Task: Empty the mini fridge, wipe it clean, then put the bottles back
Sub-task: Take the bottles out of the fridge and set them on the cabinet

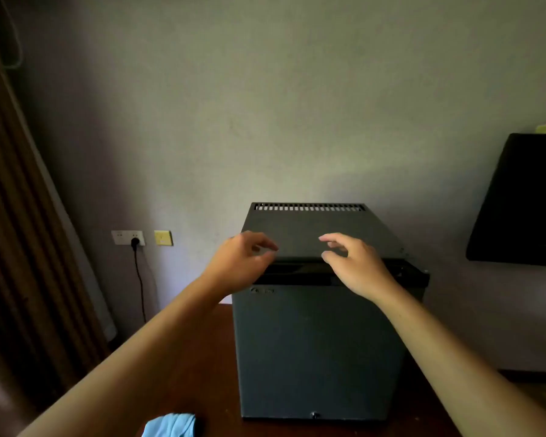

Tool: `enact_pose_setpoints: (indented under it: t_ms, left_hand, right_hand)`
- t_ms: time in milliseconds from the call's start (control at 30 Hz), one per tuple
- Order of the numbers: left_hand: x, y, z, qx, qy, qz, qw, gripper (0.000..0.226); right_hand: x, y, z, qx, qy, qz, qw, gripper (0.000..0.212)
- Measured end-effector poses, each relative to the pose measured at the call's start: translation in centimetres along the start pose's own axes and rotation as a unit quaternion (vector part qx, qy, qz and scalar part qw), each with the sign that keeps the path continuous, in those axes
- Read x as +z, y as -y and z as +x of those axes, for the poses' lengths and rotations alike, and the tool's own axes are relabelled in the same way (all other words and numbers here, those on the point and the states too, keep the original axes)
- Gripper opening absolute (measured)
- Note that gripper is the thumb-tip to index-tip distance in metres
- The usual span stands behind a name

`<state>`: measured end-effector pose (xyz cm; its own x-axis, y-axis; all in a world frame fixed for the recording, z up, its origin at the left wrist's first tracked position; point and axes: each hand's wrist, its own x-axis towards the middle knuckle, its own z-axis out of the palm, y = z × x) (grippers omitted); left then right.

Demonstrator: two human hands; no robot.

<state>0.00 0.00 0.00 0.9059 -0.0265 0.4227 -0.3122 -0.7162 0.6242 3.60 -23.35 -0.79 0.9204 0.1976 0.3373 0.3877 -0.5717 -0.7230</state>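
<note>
A dark grey mini fridge (pixel 319 348) stands on a brown wooden table (pixel 208 373), its door facing me and closed. Both my hands hover at the top front edge of the fridge, above the door's recessed grip. My left hand (pixel 240 263) is near the left corner, fingers loosely curled, holding nothing. My right hand (pixel 353 266) is near the middle, fingers also loosely curled and empty. A light blue cloth (pixel 171 425) lies on the table at the bottom edge of the view. No bottles are visible.
The fridge backs onto a grey wall. A wall socket (pixel 128 238) with a black plug and cable sits to the left, beside a yellow plate (pixel 163 238). A brown curtain (pixel 19 247) hangs at far left. A black television (pixel 524 200) is mounted at right.
</note>
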Motion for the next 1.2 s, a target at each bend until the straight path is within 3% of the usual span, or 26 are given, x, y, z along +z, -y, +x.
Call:
enact_pose_setpoints:
  t_ms: [133, 300, 500, 733, 933, 1067, 1200]
  left_hand:
    - [1.4, 2.2, -0.8, -0.020, 0.039, 0.162, 0.986, 0.025]
    - [2.5, 4.7, -1.8, -0.009, 0.075, 0.247, 0.966, 0.039]
    - [3.6, 5.7, -1.5, -0.011, 0.060, 0.247, 0.967, 0.036]
    - [4.1, 6.0, -1.6, -0.004, 0.056, 0.209, 0.976, 0.031]
    - [2.9, 3.9, -2.3, -0.046, 0.126, 0.251, 0.959, 0.039]
    - [1.5, 2.5, -4.8, -0.010, 0.148, 0.285, 0.947, 0.041]
    - [-0.2, 1.2, -7.6, 0.015, 0.128, 0.251, 0.959, 0.034]
  right_hand:
    - [0.9, -1.0, -0.5, 0.015, 0.060, -0.082, 0.995, 0.040]
    - [2.4, -2.4, -0.8, 0.021, 0.074, -0.161, 0.984, 0.045]
    - [3.5, -3.6, -1.3, -0.003, 0.050, -0.277, 0.960, 0.049]
    - [4.5, -4.0, -1.4, -0.007, -0.002, -0.306, 0.952, 0.046]
    - [5.5, -2.9, -2.7, 0.006, -0.031, -0.328, 0.944, 0.043]
    - [5.7, -2.2, -4.7, -0.013, -0.079, -0.343, 0.936, 0.040]
    - [5.5, -1.0, -6.5, 0.010, -0.080, -0.367, 0.927, 0.043]
